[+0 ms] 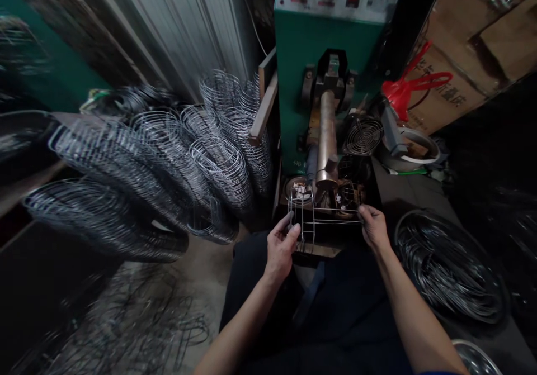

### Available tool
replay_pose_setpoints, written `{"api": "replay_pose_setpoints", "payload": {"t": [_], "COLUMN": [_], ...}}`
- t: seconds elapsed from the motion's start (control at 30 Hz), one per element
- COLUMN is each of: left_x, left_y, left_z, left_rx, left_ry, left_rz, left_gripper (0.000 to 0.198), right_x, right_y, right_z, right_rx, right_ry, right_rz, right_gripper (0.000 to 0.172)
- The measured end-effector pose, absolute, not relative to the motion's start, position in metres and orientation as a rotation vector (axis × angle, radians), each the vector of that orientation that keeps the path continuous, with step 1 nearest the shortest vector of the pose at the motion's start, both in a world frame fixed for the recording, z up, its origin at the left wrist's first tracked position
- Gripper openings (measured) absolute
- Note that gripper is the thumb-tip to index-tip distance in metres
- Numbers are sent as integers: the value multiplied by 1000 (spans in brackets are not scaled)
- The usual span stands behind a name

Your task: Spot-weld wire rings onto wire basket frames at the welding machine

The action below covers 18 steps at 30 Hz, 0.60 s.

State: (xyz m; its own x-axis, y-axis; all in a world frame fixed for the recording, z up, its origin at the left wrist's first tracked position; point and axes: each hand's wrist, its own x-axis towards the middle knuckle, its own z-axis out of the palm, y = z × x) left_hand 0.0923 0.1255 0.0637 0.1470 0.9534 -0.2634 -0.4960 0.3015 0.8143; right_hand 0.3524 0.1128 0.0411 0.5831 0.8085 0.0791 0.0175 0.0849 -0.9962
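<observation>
A wire frame [312, 219] is being held just in front of the green welding machine [319, 45], below its copper arm [328, 134] and above the person's lap. It is being gripped at both ends. The left hand [282, 247] is being closed on the round end ring, its fingers [293, 231] curled onto the wire. The right hand [374, 227] is being pinched on the far ends of the straight rods, its fingers [363, 212] drawn together on them.

The frame is judged to be light, being made of nothing but thin wire. It is probably stiff only where the wires are joined, and the long rods are likely to spring or bend out of line if squeezed in the middle. The bare metal is probably smooth, a little slippery, and sharp at the cut ends. The ring and the rod ends, as they are being held here, are judged the soundest places to grip.

Stacks of wire rings [168, 157] are being kept to the left, and a coil of wire [448, 263] is lying to the right.
</observation>
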Motion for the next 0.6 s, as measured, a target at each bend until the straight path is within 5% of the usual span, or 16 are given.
{"api": "replay_pose_setpoints", "payload": {"t": [0.6], "left_x": [96], "left_y": [131], "left_z": [62], "left_rx": [642], "left_ry": [897], "left_rz": [1172], "left_gripper": [64], "right_x": [358], "right_y": [118], "right_z": [41], "right_rx": [-1395], "right_ry": [-793], "right_rz": [678], "right_gripper": [59]}}
